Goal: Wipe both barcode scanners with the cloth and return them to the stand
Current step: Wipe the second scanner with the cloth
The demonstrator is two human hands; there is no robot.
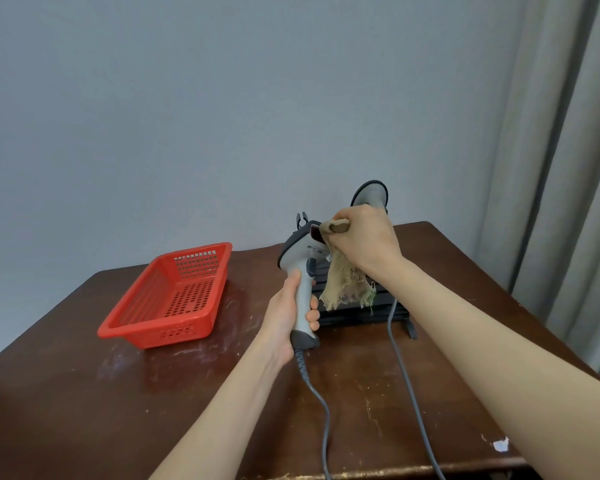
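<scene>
My left hand [288, 317] grips the handle of a grey and white barcode scanner [300, 252], held upright above the table with its head pointing right. My right hand [364, 239] holds a frayed beige cloth [343, 282] pressed against the scanner's front window; the cloth hangs down below the hand. A second scanner [369, 194] sits behind my right hand on the black stand [361, 313], mostly hidden, only its head showing. Grey cables [400, 368] trail from both scanners toward the table's front edge.
An empty red plastic basket [174, 299] stands on the left of the dark brown wooden table [84, 393]. A grey wall is behind, and a grey curtain [561, 168] hangs at the right. The table's front edge is chipped at the right.
</scene>
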